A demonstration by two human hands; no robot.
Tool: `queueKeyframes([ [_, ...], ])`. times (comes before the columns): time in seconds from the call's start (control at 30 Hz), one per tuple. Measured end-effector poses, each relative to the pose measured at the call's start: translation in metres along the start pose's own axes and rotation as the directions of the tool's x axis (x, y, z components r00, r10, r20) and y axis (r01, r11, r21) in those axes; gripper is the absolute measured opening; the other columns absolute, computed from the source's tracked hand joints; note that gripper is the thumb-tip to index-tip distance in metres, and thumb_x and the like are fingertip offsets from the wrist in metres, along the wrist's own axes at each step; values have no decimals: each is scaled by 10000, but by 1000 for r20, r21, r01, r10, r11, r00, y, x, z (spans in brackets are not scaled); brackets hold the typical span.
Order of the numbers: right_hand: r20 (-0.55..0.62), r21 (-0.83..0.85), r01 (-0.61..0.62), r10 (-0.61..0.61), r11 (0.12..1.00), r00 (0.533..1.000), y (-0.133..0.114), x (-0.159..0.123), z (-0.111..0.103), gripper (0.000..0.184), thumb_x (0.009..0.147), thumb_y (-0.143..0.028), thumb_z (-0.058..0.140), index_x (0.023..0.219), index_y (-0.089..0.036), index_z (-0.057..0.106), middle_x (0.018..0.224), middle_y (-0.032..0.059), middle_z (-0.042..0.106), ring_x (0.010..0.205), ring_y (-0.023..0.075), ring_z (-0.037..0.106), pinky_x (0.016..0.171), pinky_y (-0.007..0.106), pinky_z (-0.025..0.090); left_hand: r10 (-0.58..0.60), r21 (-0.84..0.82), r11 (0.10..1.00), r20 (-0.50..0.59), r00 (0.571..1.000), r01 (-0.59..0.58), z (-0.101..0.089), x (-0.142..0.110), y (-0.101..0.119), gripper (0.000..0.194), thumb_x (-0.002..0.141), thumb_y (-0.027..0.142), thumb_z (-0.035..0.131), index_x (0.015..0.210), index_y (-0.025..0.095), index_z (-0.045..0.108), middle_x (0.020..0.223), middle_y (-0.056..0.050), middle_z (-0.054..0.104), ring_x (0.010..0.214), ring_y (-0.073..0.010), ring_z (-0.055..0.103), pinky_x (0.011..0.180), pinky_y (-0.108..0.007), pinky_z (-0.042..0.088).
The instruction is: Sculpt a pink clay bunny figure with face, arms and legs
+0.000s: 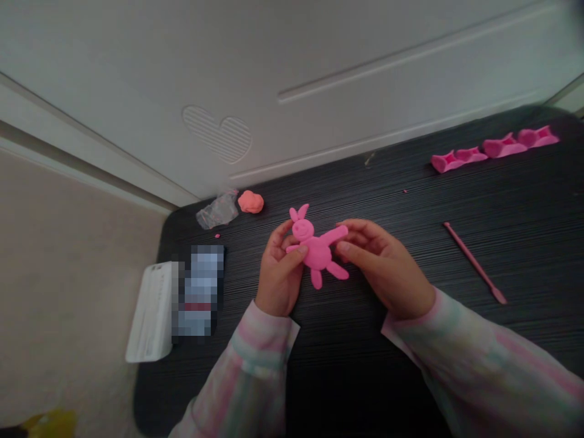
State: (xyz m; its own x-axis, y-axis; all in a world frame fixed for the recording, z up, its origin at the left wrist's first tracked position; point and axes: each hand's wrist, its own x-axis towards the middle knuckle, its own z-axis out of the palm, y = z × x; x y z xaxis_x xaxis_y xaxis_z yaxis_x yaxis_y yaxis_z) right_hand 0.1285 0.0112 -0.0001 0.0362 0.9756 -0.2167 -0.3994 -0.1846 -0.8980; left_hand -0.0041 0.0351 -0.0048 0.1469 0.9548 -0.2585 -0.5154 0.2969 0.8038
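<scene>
A pink clay rabbit figure (318, 252) with two ears, a smiling face and stubby limbs is held up over the dark table. My left hand (280, 267) is closed on its left side in the picture, thumb pressed on the body below the head. On the other side, my right hand (387, 261) is curled at the end of the outstretched arm, thumb and fingers close together. A bit of pink shows below the right thumb; whether it is a separate piece, I cannot tell. The undersides of the fingers are partly hidden.
An orange clay lump (250, 202) lies beside a crumpled clear wrapper (219, 210). To the right are a pink modelling tool (474, 263) and a row of pink moulded pieces (495, 148). A white box (152, 311) stands beside a blurred-out phone-shaped object (201, 292) at the left edge.
</scene>
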Motion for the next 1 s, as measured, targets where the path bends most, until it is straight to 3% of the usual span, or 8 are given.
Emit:
queueKeyframes([
  [0.13, 81, -285, 125, -106, 951, 991, 1, -5, 0, 361, 685, -207, 618, 1026, -239, 505, 834, -3, 579, 721, 120, 551, 648, 268, 452, -2, 21, 1000, -6, 1000, 3, -3, 1, 4, 356, 571, 119, 623, 910, 222, 583, 756, 17, 589, 633, -82, 500, 595, -182, 405],
  [0.3, 134, -551, 223, -178, 804, 975, 1, -8, -3, 224, 731, -271, 583, 946, -213, 563, 860, 25, 583, 767, 155, 549, 691, 310, 441, -10, 59, 998, 16, 1000, 9, -6, 1, 6, 380, 562, 127, 616, 929, 216, 578, 729, 20, 577, 596, -85, 477, 556, -189, 373],
  [0.57, 215, -692, 338, -266, 637, 940, -5, -6, -2, 182, 728, -249, 587, 906, -209, 577, 822, 17, 595, 717, 143, 544, 629, 273, 435, -3, 131, 991, 40, 999, -2, -9, 3, 7, 430, 558, 143, 614, 975, 227, 552, 747, 27, 582, 569, -76, 469, 517, -188, 340],
  [1.0, 291, -753, 466, -400, 465, 869, -5, -7, -2, 110, 756, -198, 556, 866, -196, 567, 826, 30, 623, 765, 152, 563, 689, 285, 438, -7, 65, 998, 60, 998, 3, -7, 3, 5, 465, 577, 107, 661, 1007, 236, 540, 728, 40, 592, 612, -62, 526, 590, -163, 417],
])
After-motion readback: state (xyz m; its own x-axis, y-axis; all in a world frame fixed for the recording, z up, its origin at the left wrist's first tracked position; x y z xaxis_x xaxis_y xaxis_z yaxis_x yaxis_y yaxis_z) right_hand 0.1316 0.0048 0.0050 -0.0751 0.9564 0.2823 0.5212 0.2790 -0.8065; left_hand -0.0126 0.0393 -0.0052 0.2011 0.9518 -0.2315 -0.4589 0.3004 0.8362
